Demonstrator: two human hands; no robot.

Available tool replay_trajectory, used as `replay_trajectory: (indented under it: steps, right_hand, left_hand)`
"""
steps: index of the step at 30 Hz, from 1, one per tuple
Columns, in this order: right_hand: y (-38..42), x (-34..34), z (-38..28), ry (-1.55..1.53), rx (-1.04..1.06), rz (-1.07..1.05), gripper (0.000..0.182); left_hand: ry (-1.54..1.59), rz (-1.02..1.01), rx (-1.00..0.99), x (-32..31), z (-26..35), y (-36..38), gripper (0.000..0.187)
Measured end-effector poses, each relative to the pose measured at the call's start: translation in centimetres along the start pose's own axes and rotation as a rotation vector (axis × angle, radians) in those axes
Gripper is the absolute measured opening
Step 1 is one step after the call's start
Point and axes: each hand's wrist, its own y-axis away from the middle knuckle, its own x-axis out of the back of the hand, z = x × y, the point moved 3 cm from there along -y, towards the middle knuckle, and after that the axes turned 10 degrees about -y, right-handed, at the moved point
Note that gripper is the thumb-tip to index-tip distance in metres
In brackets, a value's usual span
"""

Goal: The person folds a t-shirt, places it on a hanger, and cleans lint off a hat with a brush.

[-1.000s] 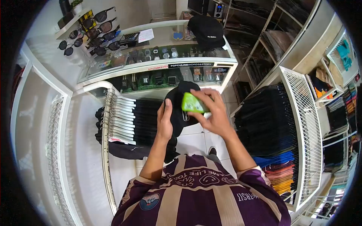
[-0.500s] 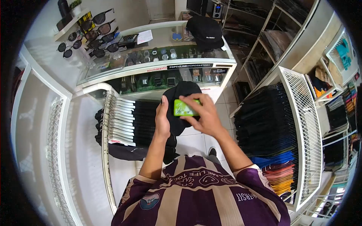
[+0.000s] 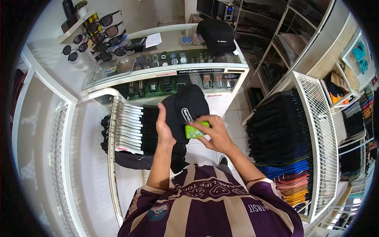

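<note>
A black cap (image 3: 177, 106) with a white oval logo on its front is held up in front of me. My left hand (image 3: 164, 128) grips it from the left side, thumb up along the edge and the other fingers hidden behind the fabric. Between the fingers and thumb of my right hand (image 3: 216, 132) is a small bright-green block (image 3: 193, 130) with a pale patterned face. It overlaps the cap's lower right part, just below the logo, and is slightly blurred.
Ahead stands a glass display counter (image 3: 166, 71) with watches inside and another black cap (image 3: 216, 36) on top. White hangers with dark clothes (image 3: 130, 128) are on a rail at left. Folded clothes (image 3: 276, 130) fill the rack at right. Sunglasses (image 3: 106, 35) hang at upper left.
My right hand and the green block have moved slightly down and right across the cap, uncovering the white logo. The cap has turned and shifted a little left with my left hand.
</note>
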Motion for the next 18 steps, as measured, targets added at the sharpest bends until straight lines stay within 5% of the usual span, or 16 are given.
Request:
replay_trajectory:
  steps: [5,8,9,11,18]
  right_hand:
    - [4.6,1.8,3.0,0.19,-0.175,-0.124,0.057]
    - [4.7,3.9,4.4,-0.484,-0.349,0.278,0.062]
    - [4.4,4.3,4.0,-0.917,-0.538,0.339,0.07]
    - [2.8,4.6,3.8,-1.187,-0.407,0.398,0.077]
    - [1.6,4.9,6.0,-1.304,-0.459,0.336,0.081]
  left_hand:
    - [0.216,0.073,0.056,2.9,1.0,-0.4,0.063]
    - [0.228,0.091,-0.046,2.7,1.4,0.1,0.06]
    - [0.224,0.085,-0.044,2.3,1.1,0.3,0.06]
    - [0.339,-0.013,-0.024,1.4,0.3,0.8,0.058]
    - [0.368,-0.185,0.018,1.4,-2.1,1.9,0.066]
